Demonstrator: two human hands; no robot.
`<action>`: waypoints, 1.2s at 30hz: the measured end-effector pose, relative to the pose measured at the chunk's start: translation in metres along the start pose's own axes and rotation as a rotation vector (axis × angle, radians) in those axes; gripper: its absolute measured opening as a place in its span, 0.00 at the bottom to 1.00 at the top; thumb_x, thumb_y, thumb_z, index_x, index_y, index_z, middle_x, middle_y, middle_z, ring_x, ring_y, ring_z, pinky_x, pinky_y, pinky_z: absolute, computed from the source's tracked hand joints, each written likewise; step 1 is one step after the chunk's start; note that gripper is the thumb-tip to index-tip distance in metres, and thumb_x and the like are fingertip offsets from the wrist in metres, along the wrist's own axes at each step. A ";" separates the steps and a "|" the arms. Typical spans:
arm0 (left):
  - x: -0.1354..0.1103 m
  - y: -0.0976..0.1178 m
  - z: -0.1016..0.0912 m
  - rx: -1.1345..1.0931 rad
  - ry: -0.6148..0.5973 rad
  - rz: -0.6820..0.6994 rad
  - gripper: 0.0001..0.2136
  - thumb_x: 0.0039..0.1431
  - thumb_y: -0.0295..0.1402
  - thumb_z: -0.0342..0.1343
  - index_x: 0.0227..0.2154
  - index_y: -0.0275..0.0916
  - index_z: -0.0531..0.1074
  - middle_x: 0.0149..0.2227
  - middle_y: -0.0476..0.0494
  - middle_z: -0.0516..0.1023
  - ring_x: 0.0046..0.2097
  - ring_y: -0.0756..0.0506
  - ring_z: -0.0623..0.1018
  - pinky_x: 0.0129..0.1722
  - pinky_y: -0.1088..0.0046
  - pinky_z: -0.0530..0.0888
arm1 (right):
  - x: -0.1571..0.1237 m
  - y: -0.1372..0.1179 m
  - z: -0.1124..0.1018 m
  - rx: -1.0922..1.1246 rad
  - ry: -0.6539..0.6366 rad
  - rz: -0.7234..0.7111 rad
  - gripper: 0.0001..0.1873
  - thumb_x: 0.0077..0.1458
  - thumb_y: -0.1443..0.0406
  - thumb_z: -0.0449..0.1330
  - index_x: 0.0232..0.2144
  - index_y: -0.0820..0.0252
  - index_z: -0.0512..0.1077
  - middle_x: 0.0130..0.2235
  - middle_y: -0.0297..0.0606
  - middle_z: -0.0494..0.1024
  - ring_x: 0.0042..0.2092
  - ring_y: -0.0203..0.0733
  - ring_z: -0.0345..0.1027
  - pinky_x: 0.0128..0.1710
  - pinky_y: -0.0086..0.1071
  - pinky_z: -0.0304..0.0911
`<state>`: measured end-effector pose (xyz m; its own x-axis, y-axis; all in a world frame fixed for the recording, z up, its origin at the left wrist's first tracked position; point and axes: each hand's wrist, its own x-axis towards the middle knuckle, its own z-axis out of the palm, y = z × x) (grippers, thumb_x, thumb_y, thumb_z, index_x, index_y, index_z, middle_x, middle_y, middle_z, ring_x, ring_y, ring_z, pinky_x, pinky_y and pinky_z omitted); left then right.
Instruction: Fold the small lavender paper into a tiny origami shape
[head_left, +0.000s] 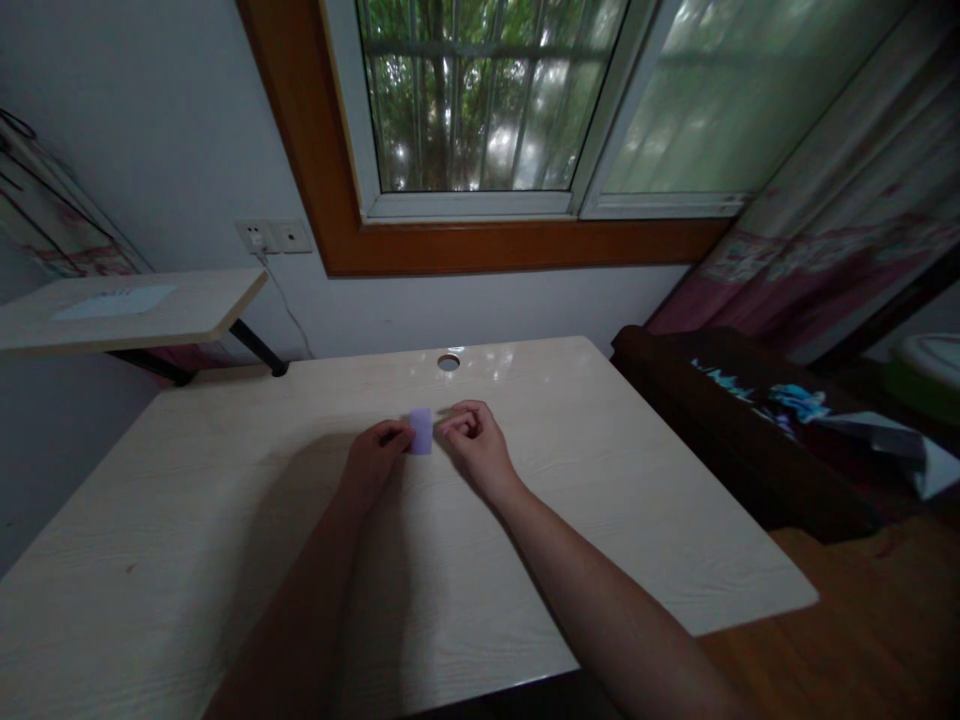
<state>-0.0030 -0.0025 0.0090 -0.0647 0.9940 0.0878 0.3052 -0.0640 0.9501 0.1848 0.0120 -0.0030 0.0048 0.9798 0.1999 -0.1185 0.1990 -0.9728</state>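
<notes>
A small purple piece of paper [421, 431], like a sticky note, is pinched at its left edge between the thumb and fingers of my left hand [375, 455]. It stays just above or against the pale tabletop; which of the two I cannot tell. My right hand [480, 450] is close by on the other side, its fingers loosely bent and a little apart. A narrow gap separates its fingertips from the paper's right edge, and nothing shows in it.
Both forearms reach across the wood-grain desk [622, 480]. A round cable hole [448, 363] lies beyond the paper. At the left stands a raised shelf [135, 310] on black legs, with a sheet on it. Right of the desk is a dark brown piece of furniture [720, 430].
</notes>
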 end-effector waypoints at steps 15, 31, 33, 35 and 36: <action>-0.002 0.001 0.003 -0.048 -0.057 0.010 0.10 0.54 0.40 0.60 0.31 0.39 0.79 0.31 0.46 0.80 0.35 0.46 0.78 0.39 0.71 0.73 | -0.003 -0.002 -0.001 -0.189 -0.121 0.001 0.11 0.51 0.56 0.66 0.30 0.58 0.79 0.31 0.36 0.78 0.33 0.40 0.69 0.34 0.33 0.63; -0.003 0.004 0.006 -0.140 -0.026 0.012 0.12 0.50 0.42 0.63 0.30 0.38 0.78 0.30 0.48 0.79 0.34 0.48 0.76 0.36 0.74 0.71 | -0.005 -0.005 -0.001 -0.255 -0.269 0.019 0.08 0.51 0.61 0.63 0.28 0.60 0.76 0.28 0.34 0.76 0.29 0.35 0.65 0.31 0.29 0.60; -0.003 0.002 0.006 -0.149 -0.034 0.011 0.12 0.51 0.42 0.63 0.30 0.38 0.79 0.31 0.47 0.80 0.35 0.47 0.76 0.37 0.74 0.71 | -0.005 -0.007 -0.002 -0.254 -0.270 0.019 0.08 0.51 0.61 0.63 0.28 0.60 0.76 0.28 0.34 0.76 0.29 0.35 0.65 0.31 0.29 0.60; -0.003 0.001 0.005 -0.164 -0.030 0.002 0.12 0.50 0.42 0.64 0.30 0.38 0.79 0.31 0.47 0.80 0.35 0.47 0.76 0.38 0.73 0.71 | -0.005 -0.008 -0.002 -0.247 -0.269 0.019 0.07 0.51 0.61 0.63 0.28 0.60 0.76 0.28 0.34 0.76 0.29 0.36 0.65 0.31 0.29 0.60; -0.003 0.001 0.005 -0.170 -0.027 -0.002 0.12 0.50 0.42 0.64 0.30 0.38 0.79 0.31 0.46 0.81 0.35 0.47 0.76 0.38 0.73 0.71 | -0.005 -0.008 -0.002 -0.239 -0.270 0.019 0.07 0.51 0.61 0.63 0.28 0.60 0.76 0.28 0.34 0.76 0.29 0.36 0.65 0.31 0.29 0.60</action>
<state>0.0025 -0.0046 0.0078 -0.0392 0.9961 0.0795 0.1400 -0.0733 0.9874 0.1877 0.0054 0.0038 -0.2612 0.9494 0.1741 0.1200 0.2110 -0.9701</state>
